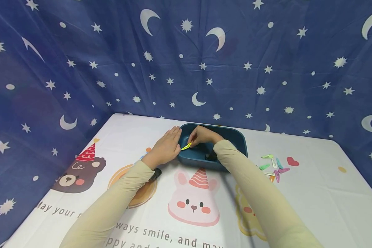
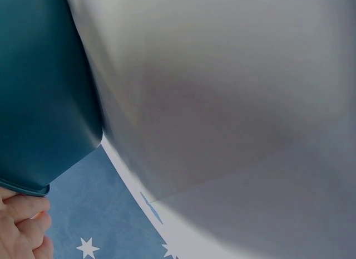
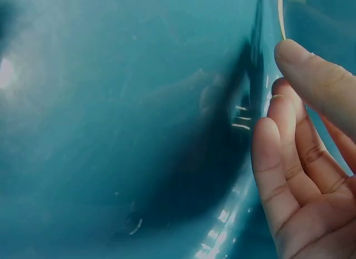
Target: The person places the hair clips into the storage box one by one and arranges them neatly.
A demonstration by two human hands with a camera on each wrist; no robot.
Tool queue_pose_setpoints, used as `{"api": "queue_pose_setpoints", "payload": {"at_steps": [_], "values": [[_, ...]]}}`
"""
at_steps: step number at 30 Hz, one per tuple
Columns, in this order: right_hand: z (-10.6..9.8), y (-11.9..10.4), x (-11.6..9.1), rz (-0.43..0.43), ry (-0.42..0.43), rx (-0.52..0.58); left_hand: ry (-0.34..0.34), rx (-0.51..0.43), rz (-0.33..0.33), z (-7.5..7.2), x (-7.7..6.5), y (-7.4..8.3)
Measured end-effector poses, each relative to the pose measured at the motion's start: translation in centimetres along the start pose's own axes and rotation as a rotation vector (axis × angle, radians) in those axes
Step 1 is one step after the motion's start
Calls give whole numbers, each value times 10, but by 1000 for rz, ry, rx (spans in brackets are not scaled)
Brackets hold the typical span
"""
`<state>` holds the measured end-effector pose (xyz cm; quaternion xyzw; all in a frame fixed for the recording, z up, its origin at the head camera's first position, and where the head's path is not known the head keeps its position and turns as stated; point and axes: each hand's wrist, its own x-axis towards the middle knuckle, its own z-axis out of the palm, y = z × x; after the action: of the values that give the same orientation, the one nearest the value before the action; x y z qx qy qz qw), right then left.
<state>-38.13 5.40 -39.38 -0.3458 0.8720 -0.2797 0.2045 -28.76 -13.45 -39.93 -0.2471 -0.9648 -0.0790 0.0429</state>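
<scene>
A dark teal rectangular bin (image 1: 244, 142) stands near the table's back edge, and its outer wall (image 2: 44, 92) fills the left of the left wrist view. My left hand (image 1: 165, 147) rests on the bin's left rim with fingers extended; some of its fingers (image 2: 28, 217) appear by the rim in the left wrist view. Reaching into the bin, my right hand (image 1: 201, 135) pinches a bright yellow snap hair clip (image 1: 186, 146) near the left end. In the right wrist view, only a thin edge of the clip (image 3: 281, 16) shows above the thumb.
Several colourful hair clips (image 1: 273, 165) lie in a loose group right of the bin. A white tablecloth (image 1: 322, 193) printed with cartoon animals and writing covers the table. Behind it hangs a blue curtain (image 1: 179, 89) with moons and stars.
</scene>
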Motion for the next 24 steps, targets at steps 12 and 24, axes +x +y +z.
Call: {"api": "queue_pose_setpoints", "payload": {"at_steps": [12, 24], "values": [[2, -4, 1, 23, -49, -34, 12, -6, 7, 1, 1, -1], [3, -3, 1, 27, -48, -37, -3, -13, -2, 0, 1, 0]]}}
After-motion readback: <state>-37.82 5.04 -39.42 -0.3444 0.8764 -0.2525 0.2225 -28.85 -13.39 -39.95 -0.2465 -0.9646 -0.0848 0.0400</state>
